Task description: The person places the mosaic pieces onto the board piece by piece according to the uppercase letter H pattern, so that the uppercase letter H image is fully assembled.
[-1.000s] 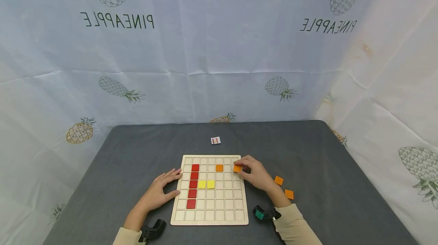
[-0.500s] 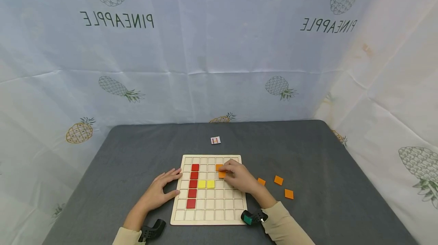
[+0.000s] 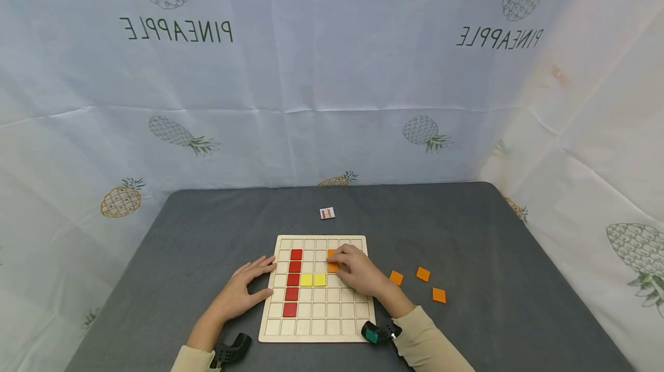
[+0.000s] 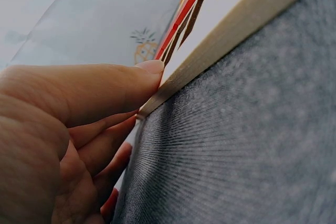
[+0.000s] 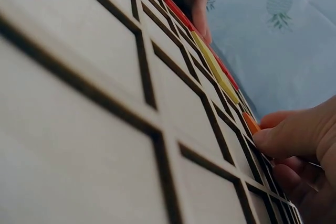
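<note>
A wooden grid board (image 3: 317, 327) lies on the table. Near its upper right, my right hand (image 3: 359, 271) holds an orange square tile (image 3: 332, 268) with thumb and fingertips, in the cell just below another orange tile (image 3: 329, 253) that the fingers partly cover. From the right wrist, the thumb is seen against the orange tile's (image 5: 251, 123) edge. My left hand (image 3: 242, 288) rests at the board's left edge, fingers extended; its thumb touches the rim in the left wrist view. A column of several red tiles (image 3: 293, 280) and two yellow tiles (image 3: 306, 280) sit in cells.
Three loose orange tiles lie right of the board, the nearest one (image 3: 396, 278) close to my right forearm. A small patterned card (image 3: 327, 213) is behind the board. The grey table (image 3: 223, 216) meets a pineapple-print curtain (image 3: 342, 72) at the back.
My right hand has brought the orange tile leftward from the board's right edge into the cell below the first orange one. The left hand has stayed at the board's edge.
</note>
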A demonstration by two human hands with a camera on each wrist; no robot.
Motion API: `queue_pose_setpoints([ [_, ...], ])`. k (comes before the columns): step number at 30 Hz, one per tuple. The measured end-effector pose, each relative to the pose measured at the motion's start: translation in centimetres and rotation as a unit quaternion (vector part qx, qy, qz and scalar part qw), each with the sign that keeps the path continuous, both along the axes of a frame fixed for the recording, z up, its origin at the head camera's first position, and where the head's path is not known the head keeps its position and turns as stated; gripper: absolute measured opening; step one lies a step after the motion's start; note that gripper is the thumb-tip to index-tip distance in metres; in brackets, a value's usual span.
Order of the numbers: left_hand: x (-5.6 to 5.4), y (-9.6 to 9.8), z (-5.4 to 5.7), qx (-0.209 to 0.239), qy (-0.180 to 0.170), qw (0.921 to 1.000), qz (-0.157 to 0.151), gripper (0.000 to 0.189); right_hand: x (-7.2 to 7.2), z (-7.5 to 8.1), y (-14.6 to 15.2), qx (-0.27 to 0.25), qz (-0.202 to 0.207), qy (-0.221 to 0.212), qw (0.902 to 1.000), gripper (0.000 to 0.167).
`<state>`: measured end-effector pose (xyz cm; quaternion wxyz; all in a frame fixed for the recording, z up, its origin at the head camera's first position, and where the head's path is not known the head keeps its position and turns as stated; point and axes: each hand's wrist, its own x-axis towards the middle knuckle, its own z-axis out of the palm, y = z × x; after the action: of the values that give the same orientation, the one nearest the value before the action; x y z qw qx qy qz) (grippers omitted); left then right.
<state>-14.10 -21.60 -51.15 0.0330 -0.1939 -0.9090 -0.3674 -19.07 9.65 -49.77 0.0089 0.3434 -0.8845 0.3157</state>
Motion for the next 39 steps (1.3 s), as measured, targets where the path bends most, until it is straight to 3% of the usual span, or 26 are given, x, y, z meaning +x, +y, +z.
queue_pose_setpoints([
  [13,0.1,0.0,-0.1,0.003,0.005,1.0,-0.001,0.053,0.0,-0.2,0.5,-0.031,-0.006,-0.009,0.9995,0.03],
  [18,0.1,0.1,-0.1,0.0,0.0,1.0,0.001,0.054,-0.1,0.5,1.4,-0.066,-0.007,-0.028,0.9974,0.029],
  [24,0.1,0.1,-0.1,0.003,-0.004,1.0,0.002,0.054,0.1,1.5,3.6,-0.064,-0.024,-0.054,0.9962,0.035],
  [39,-0.2,-0.2,-0.4,0.007,0.012,0.9999,-0.006,0.054,2.3,0.1,10.2,-0.059,-0.083,-0.006,0.9948,0.036],
])
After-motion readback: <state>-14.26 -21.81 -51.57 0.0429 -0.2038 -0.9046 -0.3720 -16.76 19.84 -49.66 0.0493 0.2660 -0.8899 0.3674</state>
